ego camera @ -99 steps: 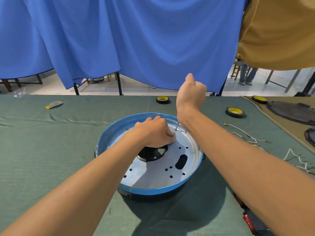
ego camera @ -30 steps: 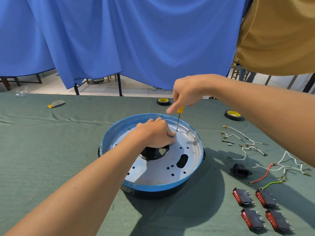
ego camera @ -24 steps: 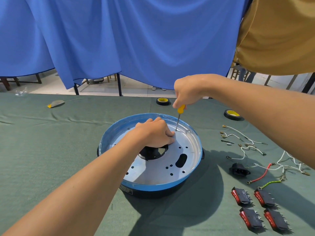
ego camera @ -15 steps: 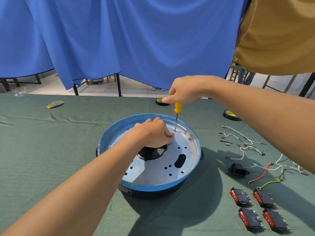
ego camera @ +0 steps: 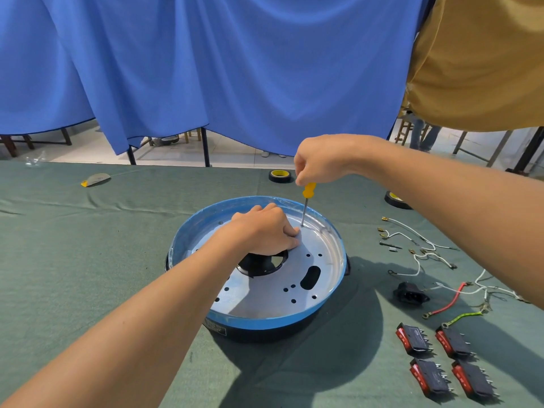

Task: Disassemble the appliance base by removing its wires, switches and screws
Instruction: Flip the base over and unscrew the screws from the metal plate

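As far as could be judged from the parts laid out, the task was entered as well advanced. Appliance base [ego camera: 265, 322]: set mid-table on the green cloth [ego camera: 88, 260], steadied by the left hand [ego camera: 265, 234], fingers curled on the metal plate beside the central opening; whether anything was pinched could not be told. Screwdriver [ego camera: 308, 191], yellow-handled: gripped at the handle top by the right hand [ego camera: 321, 160], shaft upright, tip set on the plate near the far rim, just beside the left fingertips. Laid out right of the base: four red switches [ego camera: 415, 340], loose wires [ego camera: 449, 300], one black socket [ego camera: 410, 293]. Outstanding, by estimate: the screw under the tip; further screws could not be made out.
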Motion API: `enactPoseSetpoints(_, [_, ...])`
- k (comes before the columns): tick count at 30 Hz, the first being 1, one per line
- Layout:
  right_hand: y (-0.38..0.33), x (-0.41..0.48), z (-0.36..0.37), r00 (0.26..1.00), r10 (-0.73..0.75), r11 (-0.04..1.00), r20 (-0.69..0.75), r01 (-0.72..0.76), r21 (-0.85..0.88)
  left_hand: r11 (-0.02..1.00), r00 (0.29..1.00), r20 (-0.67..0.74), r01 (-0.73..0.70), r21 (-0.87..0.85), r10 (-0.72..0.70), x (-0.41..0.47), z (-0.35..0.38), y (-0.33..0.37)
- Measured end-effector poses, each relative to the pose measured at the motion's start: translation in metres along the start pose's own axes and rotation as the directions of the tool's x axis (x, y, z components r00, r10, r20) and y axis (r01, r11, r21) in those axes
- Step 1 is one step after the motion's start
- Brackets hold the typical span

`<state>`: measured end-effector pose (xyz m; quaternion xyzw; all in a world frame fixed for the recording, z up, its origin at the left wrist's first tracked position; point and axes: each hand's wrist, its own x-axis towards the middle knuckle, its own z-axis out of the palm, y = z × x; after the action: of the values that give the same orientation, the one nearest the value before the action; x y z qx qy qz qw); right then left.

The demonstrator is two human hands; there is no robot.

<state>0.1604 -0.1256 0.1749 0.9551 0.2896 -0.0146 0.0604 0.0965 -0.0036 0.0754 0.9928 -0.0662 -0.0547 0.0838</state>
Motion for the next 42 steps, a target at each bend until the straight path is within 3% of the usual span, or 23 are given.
enactPoseSetpoints(6, [0.001, -0.004, -0.007, 0.993, -0.011, 1.0, 0.117, 0.014, -0.028, 1.0, 1.0, -0.011, -0.002, -0.003, 0.002, -0.001, 0.001, 0.0])
enactPoseSetpoints(12, [0.0, -0.007, -0.003, 0.983, 0.109, 0.988, 0.15, -0.092, -0.12, 1.0, 1.0, -0.007, -0.004, 0.008, 0.004, 0.0, 0.001, 0.0])
enactPoseSetpoints(22, [0.004, -0.009, -0.003, 0.987, -0.155, 0.945, 0.036, 0.158, -0.285, 1.0, 1.0, -0.005, 0.008, -0.004, -0.008, -0.001, 0.0, 0.0])
enactPoseSetpoints(27, [0.007, -0.003, -0.004, 0.976, -0.216, 0.967, 0.005, 0.215, -0.136, 1.0, 1.0, -0.01, 0.006, -0.007, -0.006, -0.001, 0.0, 0.0])
enactPoseSetpoints(32, [0.009, 0.006, -0.004, 0.993, 0.025, 0.999, 0.118, -0.021, -0.042, 1.0, 1.0, -0.019, 0.002, -0.015, -0.002, -0.001, 0.001, -0.001])
enactPoseSetpoints(34, [0.007, 0.008, -0.006, 0.988, 0.057, 0.997, 0.144, -0.049, -0.06, 1.0, 1.0, -0.019, 0.009, -0.013, -0.01, 0.0, 0.001, -0.001])
enactPoseSetpoints(42, [0.003, 0.008, -0.009, 0.993, -0.033, 0.998, 0.112, 0.026, 0.062, 1.0, 1.0, -0.02, 0.02, -0.015, -0.02, -0.001, 0.001, 0.0])
